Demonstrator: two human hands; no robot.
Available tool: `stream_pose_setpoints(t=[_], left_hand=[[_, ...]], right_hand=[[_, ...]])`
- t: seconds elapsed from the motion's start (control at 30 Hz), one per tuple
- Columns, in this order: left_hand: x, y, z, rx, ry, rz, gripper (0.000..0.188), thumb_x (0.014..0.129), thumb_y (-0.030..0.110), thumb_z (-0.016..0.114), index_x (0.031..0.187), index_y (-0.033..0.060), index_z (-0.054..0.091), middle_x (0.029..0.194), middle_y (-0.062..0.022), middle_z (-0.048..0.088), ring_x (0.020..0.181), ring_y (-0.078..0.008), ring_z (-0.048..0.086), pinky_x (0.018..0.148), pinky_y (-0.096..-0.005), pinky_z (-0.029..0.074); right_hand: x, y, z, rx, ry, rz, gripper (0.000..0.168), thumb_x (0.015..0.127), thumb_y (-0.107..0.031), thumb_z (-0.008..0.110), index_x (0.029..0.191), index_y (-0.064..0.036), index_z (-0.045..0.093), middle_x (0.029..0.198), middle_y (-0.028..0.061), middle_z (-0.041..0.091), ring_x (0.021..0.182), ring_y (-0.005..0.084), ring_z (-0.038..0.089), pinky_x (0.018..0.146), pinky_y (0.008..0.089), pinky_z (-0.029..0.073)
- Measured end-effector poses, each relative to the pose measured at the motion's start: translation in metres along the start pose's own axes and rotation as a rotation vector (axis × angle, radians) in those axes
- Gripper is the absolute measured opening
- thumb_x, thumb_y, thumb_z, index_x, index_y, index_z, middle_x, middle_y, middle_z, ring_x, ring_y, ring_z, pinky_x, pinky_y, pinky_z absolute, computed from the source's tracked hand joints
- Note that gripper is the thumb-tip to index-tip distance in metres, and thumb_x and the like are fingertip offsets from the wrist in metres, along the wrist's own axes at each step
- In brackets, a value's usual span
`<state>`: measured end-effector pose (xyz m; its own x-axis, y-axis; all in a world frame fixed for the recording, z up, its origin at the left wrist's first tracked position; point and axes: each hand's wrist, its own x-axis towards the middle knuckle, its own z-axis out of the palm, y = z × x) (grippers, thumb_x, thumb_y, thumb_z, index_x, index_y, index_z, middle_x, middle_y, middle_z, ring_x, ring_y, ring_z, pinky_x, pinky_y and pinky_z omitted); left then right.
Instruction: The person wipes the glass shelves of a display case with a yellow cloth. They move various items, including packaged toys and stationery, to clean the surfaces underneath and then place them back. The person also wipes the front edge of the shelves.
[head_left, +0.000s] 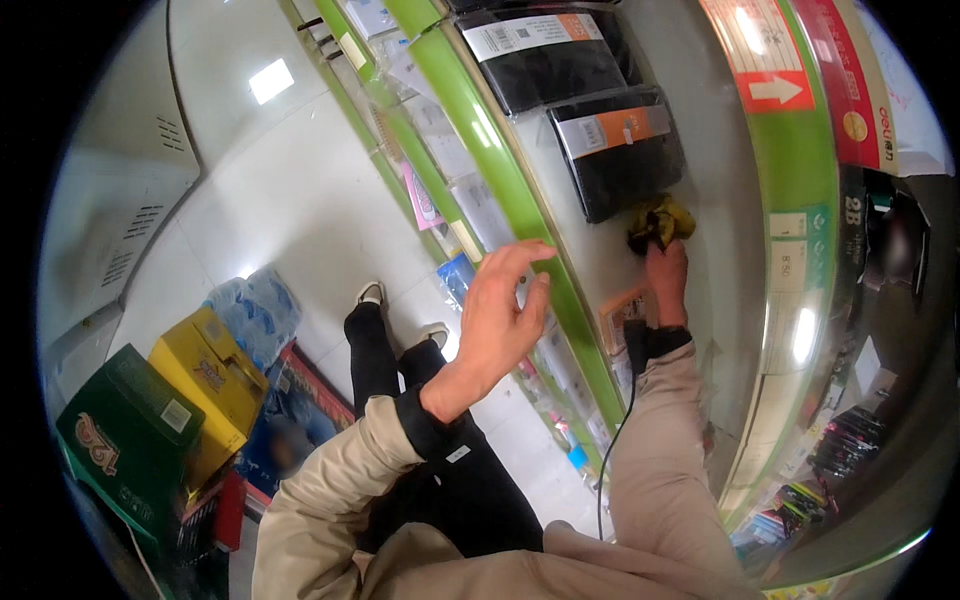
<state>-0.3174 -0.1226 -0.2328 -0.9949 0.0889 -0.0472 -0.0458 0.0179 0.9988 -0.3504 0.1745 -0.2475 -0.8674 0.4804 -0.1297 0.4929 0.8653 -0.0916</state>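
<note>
My right hand (666, 277) reaches deep onto a white shelf (592, 259) and grips a crumpled yellow and dark cloth (661, 222). Just beyond the cloth lies a black notebook (619, 161) in clear wrap with a grey and orange paper band. Another wrapped black notebook (544, 60) sits farther along the same shelf. In front of the shelf's green front edge (517, 172), my left hand (502, 315) hovers with fingers bent and apart, holding nothing. Its fingertips are close to that edge; whether they touch it I cannot tell.
An orange-brown box (626, 319) lies beside my right wrist. A black cable (606, 480) hangs near my right sleeve. Lower shelves (480, 217) hold stationery. On the floor at left stand green (135, 435) and yellow cartons (210, 382) and a pack of water bottles (255, 315).
</note>
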Motion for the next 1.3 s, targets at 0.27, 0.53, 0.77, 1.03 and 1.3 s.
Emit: stream_pose_setpoints(t=[0.27,0.53,0.77,1.03,1.3], left_hand=[[0.017,0.002,-0.028,0.059,-0.03,-0.01,0.024,0.081,0.003,0.056,0.105,0.0043,0.059,0.111,-0.0142,0.06,0.102,-0.0327,0.055,0.086,-0.0368,0.044],[0.016,-0.006,-0.051,0.116,-0.079,-0.082,0.024,0.083,0.003,0.055,0.106,0.0059,0.06,0.113,-0.0141,0.061,0.107,-0.0299,0.057,0.092,-0.036,0.043],[0.019,-0.008,-0.057,0.125,-0.086,-0.09,0.024,0.083,0.003,0.055,0.106,0.0058,0.059,0.112,-0.0142,0.061,0.107,-0.0303,0.057,0.092,-0.0361,0.043],[0.045,0.004,-0.033,0.238,-0.137,0.174,0.037,0.079,0.003,0.058,0.116,0.0057,0.055,0.125,-0.0175,0.052,0.119,-0.0364,0.045,0.099,-0.0419,0.037],[0.081,0.016,-0.004,0.568,-0.253,0.376,0.064,0.074,0.008,0.063,0.134,0.0068,0.04,0.138,-0.0176,0.039,0.13,-0.0389,0.032,0.107,-0.0468,0.027]], right_hand=[[0.08,0.057,0.03,-0.061,0.293,-0.146,0.033,0.081,-0.018,0.053,0.104,0.006,0.057,0.098,0.0242,0.063,0.094,0.0415,0.058,0.08,0.0416,0.044],[0.112,0.077,0.004,0.535,0.19,0.225,0.034,0.084,-0.018,0.056,0.107,0.008,0.055,0.098,0.0142,0.063,0.086,0.0236,0.059,0.075,0.0326,0.045],[0.072,0.063,-0.014,1.319,0.542,0.245,0.047,0.087,-0.02,0.058,0.124,0.005,0.045,0.122,0.0144,0.053,0.101,0.023,0.056,0.079,0.0329,0.046],[0.082,-0.026,-0.005,0.152,0.499,-0.275,0.033,0.083,-0.011,0.059,0.113,0.002,0.057,0.1,0.0153,0.065,0.092,0.0262,0.062,0.081,0.034,0.046],[0.009,-0.05,-0.009,0.113,0.331,-0.473,0.043,0.077,-0.003,0.06,0.119,0.003,0.051,0.105,0.0208,0.061,0.095,0.0317,0.06,0.084,0.0343,0.046]])
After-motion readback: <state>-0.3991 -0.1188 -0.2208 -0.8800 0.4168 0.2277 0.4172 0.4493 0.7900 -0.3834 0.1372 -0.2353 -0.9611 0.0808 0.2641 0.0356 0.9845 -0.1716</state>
